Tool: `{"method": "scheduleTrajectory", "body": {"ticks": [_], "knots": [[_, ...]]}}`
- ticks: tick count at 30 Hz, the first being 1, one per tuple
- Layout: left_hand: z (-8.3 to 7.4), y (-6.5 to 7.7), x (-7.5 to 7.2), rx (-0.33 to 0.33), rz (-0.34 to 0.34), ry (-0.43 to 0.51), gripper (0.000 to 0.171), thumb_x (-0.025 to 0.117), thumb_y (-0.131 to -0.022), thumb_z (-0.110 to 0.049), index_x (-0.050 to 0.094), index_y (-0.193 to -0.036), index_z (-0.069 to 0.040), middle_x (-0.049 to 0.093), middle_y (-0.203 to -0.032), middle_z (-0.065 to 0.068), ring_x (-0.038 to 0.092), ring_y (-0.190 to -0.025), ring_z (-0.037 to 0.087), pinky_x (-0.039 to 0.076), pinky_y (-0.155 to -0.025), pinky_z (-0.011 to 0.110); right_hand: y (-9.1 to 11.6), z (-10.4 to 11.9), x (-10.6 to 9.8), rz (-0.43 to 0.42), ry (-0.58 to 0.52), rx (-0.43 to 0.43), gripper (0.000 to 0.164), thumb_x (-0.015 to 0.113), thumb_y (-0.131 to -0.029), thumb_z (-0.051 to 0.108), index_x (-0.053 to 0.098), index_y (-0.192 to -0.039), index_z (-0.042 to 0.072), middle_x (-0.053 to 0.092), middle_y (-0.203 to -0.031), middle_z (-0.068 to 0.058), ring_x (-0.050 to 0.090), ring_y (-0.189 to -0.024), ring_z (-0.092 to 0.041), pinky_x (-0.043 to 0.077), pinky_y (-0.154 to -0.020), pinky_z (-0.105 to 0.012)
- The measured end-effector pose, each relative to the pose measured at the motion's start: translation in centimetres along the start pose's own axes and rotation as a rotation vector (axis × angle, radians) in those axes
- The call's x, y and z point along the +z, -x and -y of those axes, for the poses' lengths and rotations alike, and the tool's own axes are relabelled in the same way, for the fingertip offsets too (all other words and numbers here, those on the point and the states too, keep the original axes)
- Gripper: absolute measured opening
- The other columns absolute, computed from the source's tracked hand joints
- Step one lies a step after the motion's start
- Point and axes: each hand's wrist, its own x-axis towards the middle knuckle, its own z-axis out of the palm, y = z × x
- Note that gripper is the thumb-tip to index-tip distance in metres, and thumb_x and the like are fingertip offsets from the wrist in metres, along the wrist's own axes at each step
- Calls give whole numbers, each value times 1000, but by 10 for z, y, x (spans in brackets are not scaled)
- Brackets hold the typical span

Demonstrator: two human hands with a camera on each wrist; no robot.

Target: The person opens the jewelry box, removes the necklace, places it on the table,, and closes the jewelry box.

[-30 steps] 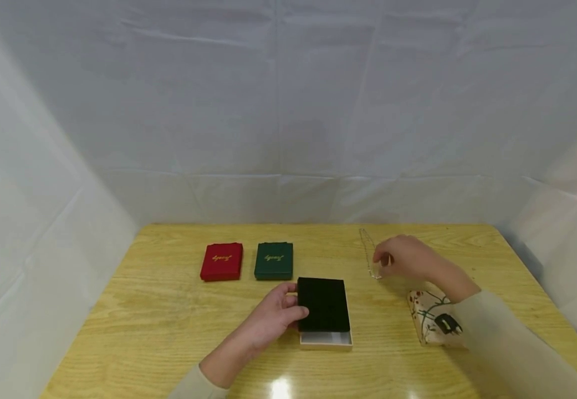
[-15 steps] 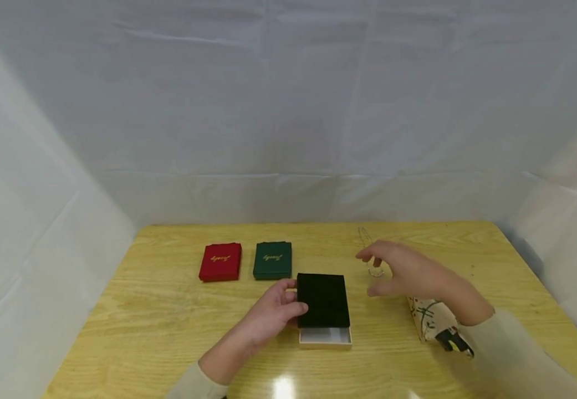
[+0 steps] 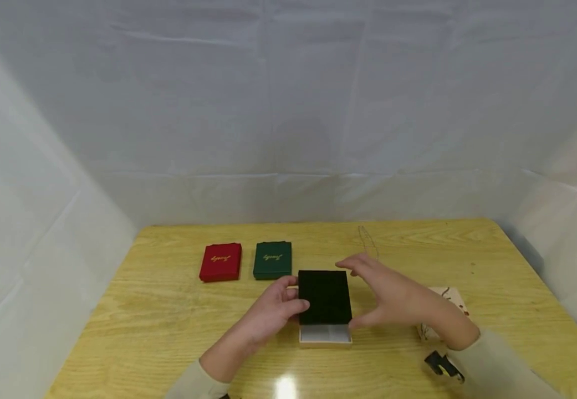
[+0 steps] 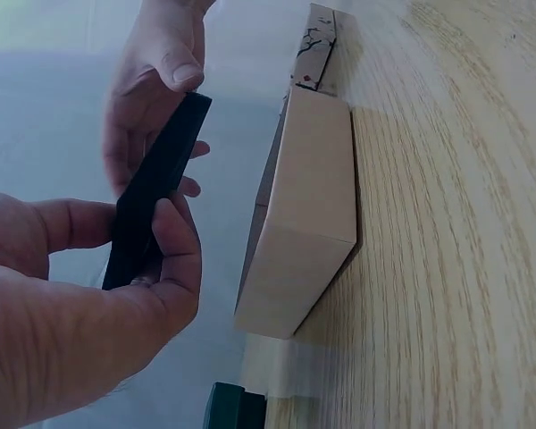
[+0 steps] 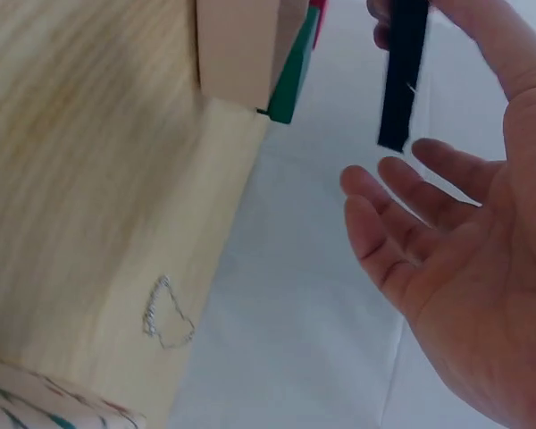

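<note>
My left hand (image 3: pixel 273 310) pinches the left edge of a black square pad (image 3: pixel 324 298) between thumb and fingers. The pad hangs over a shallow beige box (image 3: pixel 325 344), and the left wrist view shows a gap between them. A strip of the box's pale inside shows at the front; the pad hides the rest. My right hand (image 3: pixel 393 293) stands at the pad's right side, fingers spread, its thumb at the near corner. Behind that hand a thin silver necklace (image 5: pixel 150 313) lies on the table, partly hidden in the head view.
A red box (image 3: pixel 220 261) and a green box (image 3: pixel 272 260), both with gold lettering, stand at the back left. A cream box with a branch pattern (image 3: pixel 453 295) is partly covered by my right forearm. White cloth (image 3: pixel 288 111) hangs behind the wooden table (image 3: pixel 158 332).
My right hand has moved left, away from beside the necklace to the pad's right side, and its fingers have spread. The left hand keeps its hold on the pad, which has shifted only slightly.
</note>
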Motion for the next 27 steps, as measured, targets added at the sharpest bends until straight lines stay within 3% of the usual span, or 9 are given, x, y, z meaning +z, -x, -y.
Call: {"method": "scheduleTrajectory", "body": {"ticks": [8,18,27], "knots": [[-1,1,1,-1,2,8,51,62,-102,-6,40,-145,10,70,-126,19,71,-108,25,57,-98,37,1,8,14,-58,8,-3,106,97,-78,41,36,-163,21,36,-163,-2,45,-144,-27,45,-113,-54],[0,1,-1,-5,29,30,51,61,-103,-5,40,-146,11,69,-129,20,71,-110,27,57,-98,38,2,7,23,-95,41,-9,93,93,-82,42,44,-159,23,38,-162,-5,43,-145,-31,46,-110,-58],[3,3,-5,25,-70,-90,55,66,-103,-13,43,-148,7,65,-125,18,67,-103,25,58,-92,45,6,7,20,-113,63,-6,86,90,-84,44,48,-156,24,37,-162,-2,43,-145,-30,47,-110,-57]]}}
